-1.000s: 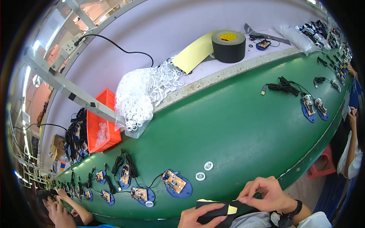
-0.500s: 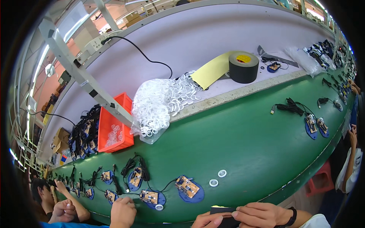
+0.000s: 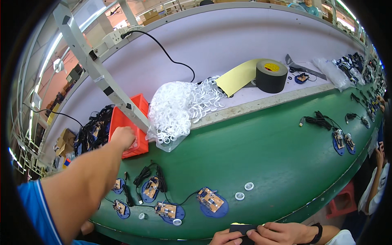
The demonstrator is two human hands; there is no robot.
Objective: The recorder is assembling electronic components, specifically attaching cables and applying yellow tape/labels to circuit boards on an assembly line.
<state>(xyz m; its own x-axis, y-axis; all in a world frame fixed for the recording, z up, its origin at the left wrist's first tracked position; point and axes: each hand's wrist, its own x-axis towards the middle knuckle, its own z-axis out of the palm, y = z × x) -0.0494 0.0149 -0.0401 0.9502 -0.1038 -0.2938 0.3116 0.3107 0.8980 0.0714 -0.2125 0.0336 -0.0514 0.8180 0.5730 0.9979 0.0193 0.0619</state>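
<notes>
At the bottom edge, my left hand [image 3: 225, 237] and my right hand [image 3: 281, 233] are closed on a small piece of black tape [image 3: 245, 230]. A sliver of yellow backing shows at its top edge. My fingertips meet on the piece, and the lower part of it is hidden. A dark band circles my right wrist. Closest to my hands on the green table lies a blue oval base [image 3: 219, 209] carrying a tan circuit board [image 3: 209, 200]. Two small round white-rimmed pieces, one nearer [image 3: 239, 196] and one farther [image 3: 249, 186], rest to its right.
From the left, a co-worker's arm [image 3: 87, 173] in a blue sleeve reaches into a red bin [image 3: 141, 147]. Behind are a bag of white rings [image 3: 171, 106] and a black tape roll [image 3: 271, 79] with yellow backing. More cabled boards [image 3: 165, 210] sit left; another person's arm [image 3: 373, 179] is right.
The co-worker's hand has gone from beside the boards at lower left into the red bin. A round white piece now shows near those boards. My hands still grip the tape; the view has shifted slightly.
</notes>
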